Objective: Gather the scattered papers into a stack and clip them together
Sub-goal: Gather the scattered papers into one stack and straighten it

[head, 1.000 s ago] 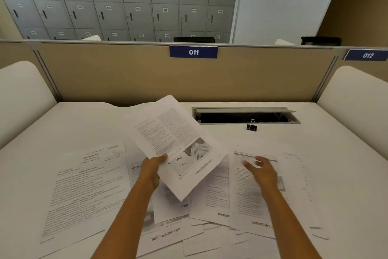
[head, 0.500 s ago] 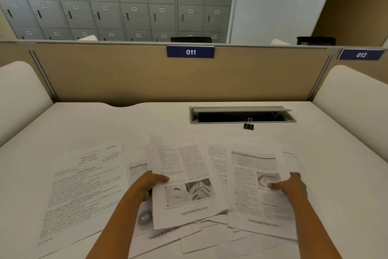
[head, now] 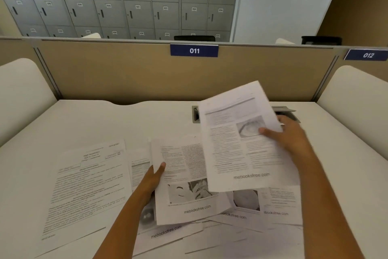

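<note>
Printed white sheets lie scattered over the near half of the white desk. My left hand holds the left edge of one printed sheet, thumb on top, low over the pile. My right hand pinches the right edge of a second printed sheet and holds it lifted and tilted above the others. A larger text page lies flat to the left. More loose pages lie underneath at the right. The binder clip is hidden behind the raised sheet.
A grey cable slot is set into the desk behind the raised sheet. A tan partition with the sign 011 closes the back. White curved side dividers stand left and right.
My right hand has picked up the right-hand sheet and raised it off the desk toward the back. My left hand still holds its sheet, now lowered onto the pile.
</note>
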